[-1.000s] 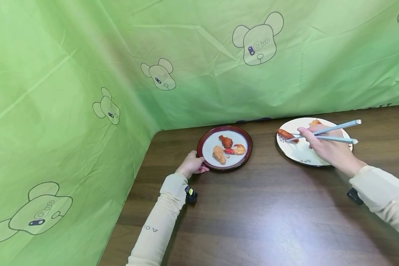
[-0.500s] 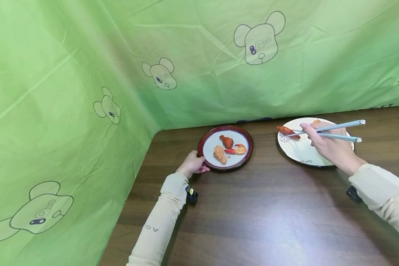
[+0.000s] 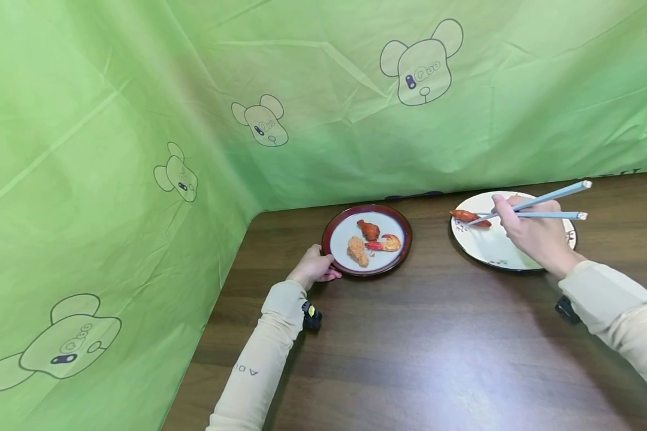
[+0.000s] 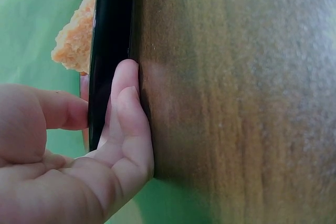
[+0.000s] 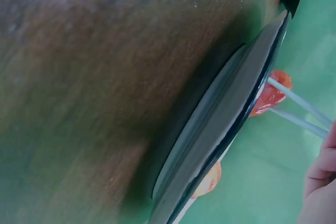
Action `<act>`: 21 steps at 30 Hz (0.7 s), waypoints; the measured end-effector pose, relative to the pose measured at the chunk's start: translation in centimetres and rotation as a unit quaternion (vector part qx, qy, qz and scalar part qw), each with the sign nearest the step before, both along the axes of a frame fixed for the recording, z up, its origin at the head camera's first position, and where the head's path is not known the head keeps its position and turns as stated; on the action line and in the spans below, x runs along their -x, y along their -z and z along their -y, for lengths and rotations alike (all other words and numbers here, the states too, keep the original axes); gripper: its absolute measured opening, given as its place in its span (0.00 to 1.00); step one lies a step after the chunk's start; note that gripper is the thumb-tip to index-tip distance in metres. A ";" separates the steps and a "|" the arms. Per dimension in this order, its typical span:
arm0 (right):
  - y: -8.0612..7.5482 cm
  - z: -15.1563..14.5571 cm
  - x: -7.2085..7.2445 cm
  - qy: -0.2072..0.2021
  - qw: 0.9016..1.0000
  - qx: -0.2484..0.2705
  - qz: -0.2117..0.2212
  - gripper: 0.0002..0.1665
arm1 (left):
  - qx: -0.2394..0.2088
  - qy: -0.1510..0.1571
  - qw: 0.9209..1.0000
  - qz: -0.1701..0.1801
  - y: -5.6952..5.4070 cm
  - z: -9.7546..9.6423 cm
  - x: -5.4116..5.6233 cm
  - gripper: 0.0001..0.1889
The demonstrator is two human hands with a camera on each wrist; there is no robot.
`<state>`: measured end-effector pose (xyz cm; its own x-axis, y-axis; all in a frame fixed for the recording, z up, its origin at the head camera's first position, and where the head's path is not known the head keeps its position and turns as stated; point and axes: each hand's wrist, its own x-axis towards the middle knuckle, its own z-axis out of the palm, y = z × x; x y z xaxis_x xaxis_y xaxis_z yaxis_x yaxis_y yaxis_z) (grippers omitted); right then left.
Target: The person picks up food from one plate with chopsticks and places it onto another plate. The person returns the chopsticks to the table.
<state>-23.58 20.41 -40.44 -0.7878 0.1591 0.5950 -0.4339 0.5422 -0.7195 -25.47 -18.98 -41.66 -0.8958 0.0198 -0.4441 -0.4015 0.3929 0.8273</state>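
Note:
My left hand (image 3: 314,266) grips the near left rim of a red-brown-edged plate (image 3: 342,230), thumb at the top edge and fingers under it in the left wrist view. On that plate lie a red drumstick (image 3: 369,230), a pale fried chicken piece (image 3: 358,251) and a shrimp (image 3: 384,243). Over the white plate (image 3: 496,251) at right, my right hand (image 3: 536,236) holds light blue chopsticks (image 3: 552,194). Their tips are at a long, glossy red piece of food (image 3: 470,218) by the plate's left edge; I cannot tell whether they pinch it firmly.
A rounded orange piece of food (image 5: 210,179) also lies on the white plate, mostly behind my hand in the head view. Both plates stand near the far edge of the brown wooden table (image 3: 410,335). Green cloth (image 3: 323,149) hangs behind and to the left.
The chopsticks' rear ends have swung up, with the right hand turning slightly. The red food piece has shifted and turned a little at their tips. My left hand stays on the plate rim.

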 end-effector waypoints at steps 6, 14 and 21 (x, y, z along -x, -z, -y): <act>-0.6 -0.9 -0.4 0.018 0.995 0.044 0.092 0.18 | 0.003 -0.001 1.000 0.001 0.0 0.1 0.1 0.19; -0.8 -1.3 -0.7 0.004 0.994 0.046 0.094 0.19 | 0.008 0.000 1.000 0.001 -0.1 0.1 0.1 0.20; -0.9 -1.1 -0.7 0.003 0.997 0.029 0.074 0.18 | 0.009 -0.001 1.000 0.002 -0.2 -0.1 0.0 0.20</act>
